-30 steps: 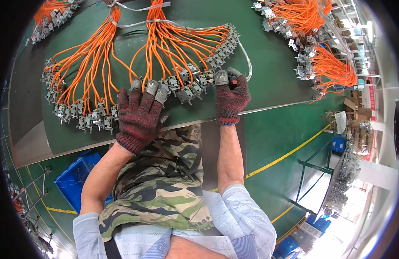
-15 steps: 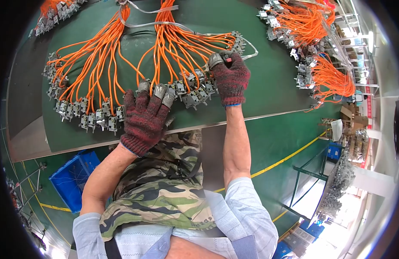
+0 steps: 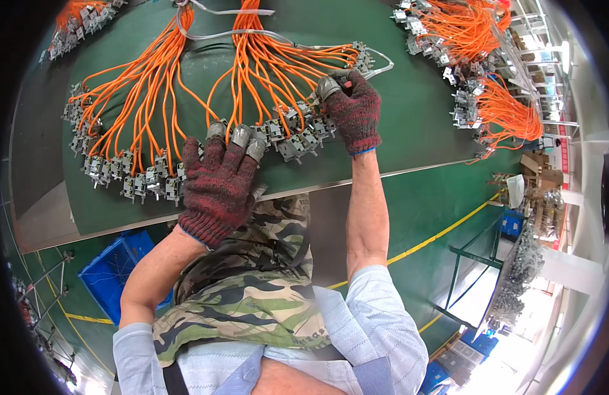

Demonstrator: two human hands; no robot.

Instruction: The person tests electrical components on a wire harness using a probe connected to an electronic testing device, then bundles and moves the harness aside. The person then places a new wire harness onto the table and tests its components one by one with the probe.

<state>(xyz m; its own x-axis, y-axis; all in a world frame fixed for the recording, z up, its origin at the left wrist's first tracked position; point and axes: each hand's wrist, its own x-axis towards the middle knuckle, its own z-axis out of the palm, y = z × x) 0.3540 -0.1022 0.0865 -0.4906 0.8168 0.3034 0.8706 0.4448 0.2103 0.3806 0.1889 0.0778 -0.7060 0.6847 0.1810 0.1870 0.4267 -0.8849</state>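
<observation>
Two bundles of orange cables (image 3: 149,85) fan out across the green tabletop, each cable ending in a small grey metal connector (image 3: 139,184). My left hand (image 3: 219,181), in a dark red and black knit glove with taped fingertips, lies flat near the front edge. Its fingers are stretched out and touch the connectors in the middle. At the right bundle, my right hand (image 3: 354,115), gloved alike, is closed beside the connectors (image 3: 301,141). A small reddish bit shows between its curled fingers; what it grips is mostly hidden.
More orange cable bundles (image 3: 472,33) with connectors lie at the table's right end, others (image 3: 80,23) at the far left. Clear plastic tubing (image 3: 232,33) crosses the cables. Below the table's edge is a blue crate (image 3: 116,266). A green-framed stand (image 3: 472,283) is at right.
My left hand has slid slightly left and toward me, fingers still flat. My right hand stays closed in nearly the same place. The whole view has shifted a little.
</observation>
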